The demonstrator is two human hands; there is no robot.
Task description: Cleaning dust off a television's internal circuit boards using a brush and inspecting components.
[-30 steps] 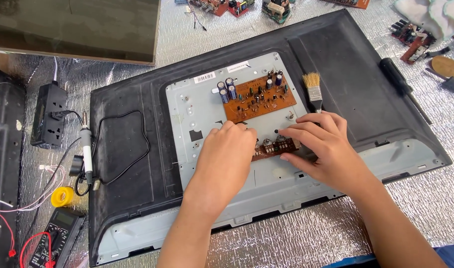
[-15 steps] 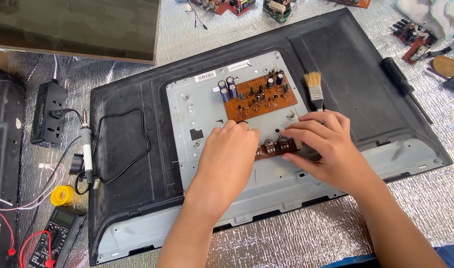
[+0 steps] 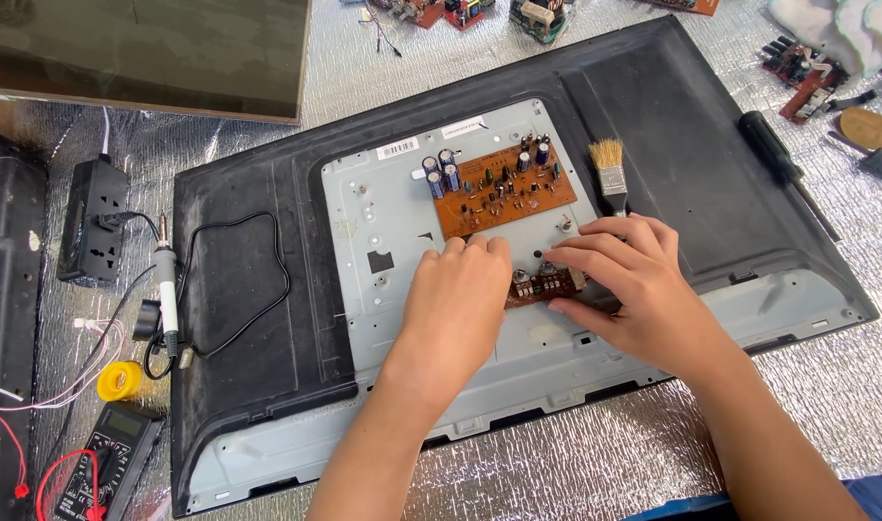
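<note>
A television back panel lies face down on the silver mat, with a grey metal plate in its middle. An orange circuit board with blue capacitors sits on the plate. Just below it lies a small brown circuit board. My left hand rests palm down on the plate, covering the small board's left end. My right hand grips the small board's right end with its fingertips.
A paintbrush lies beside the orange board. A soldering iron with its black cord, a power strip, a yellow solder roll and a multimeter sit at the left. A screwdriver and loose boards lie at the right.
Both hands stay on the small brown board; the fingers of my right hand have shifted slightly. The soldering iron has not moved.
</note>
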